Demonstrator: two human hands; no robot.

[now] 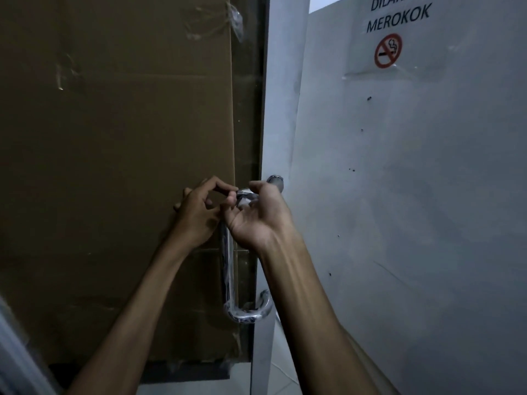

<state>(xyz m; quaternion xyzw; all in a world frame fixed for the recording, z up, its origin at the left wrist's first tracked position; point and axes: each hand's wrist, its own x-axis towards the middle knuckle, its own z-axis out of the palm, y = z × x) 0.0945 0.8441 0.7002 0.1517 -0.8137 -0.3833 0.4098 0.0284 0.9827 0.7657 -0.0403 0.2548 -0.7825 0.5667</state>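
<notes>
Where the door handle (228,266) bends, the right hand (256,218) curls its fingers round it. The left hand (199,212) pinches its plastic wrap (242,196).

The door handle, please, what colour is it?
The handle is shiny silver; the head view shows it best.

Grey painted wall (413,195) on the right, marked with small dark spots, carries a taped no-smoking sign (389,38). Brown cardboard (114,138) covers the left; pale floor tiles (282,376) show below. Lighting dim.
</notes>
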